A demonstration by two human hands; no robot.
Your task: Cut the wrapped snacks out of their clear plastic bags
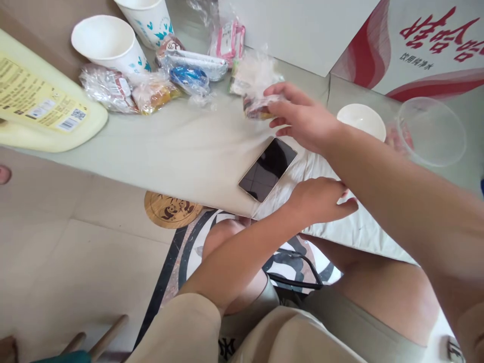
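My right hand [298, 116] is stretched over the table, its thumb and fingers closed on a small snack in clear plastic wrap [255, 108]. The wrap is blurred, so its contents are hard to make out. Close below this hand lies a phone [268, 169], dark screen up. My left hand [321, 200] hovers by the table's near edge over a white cloth or paper [363, 222]. Its fingers are loosely bent, with a gap between the visible tips and nothing seen in them. A white bowl [361, 121] stands beyond my right forearm.
Wrapped snacks [155, 93] lie by two paper cups [108, 43] at the back left. A large yellow bottle [41, 101] lies slanted at the left. A clear plastic container [433, 131] is on the right, before a white-and-red carton [419, 55]. A round wooden stool [172, 209] stands below the table [170, 151].
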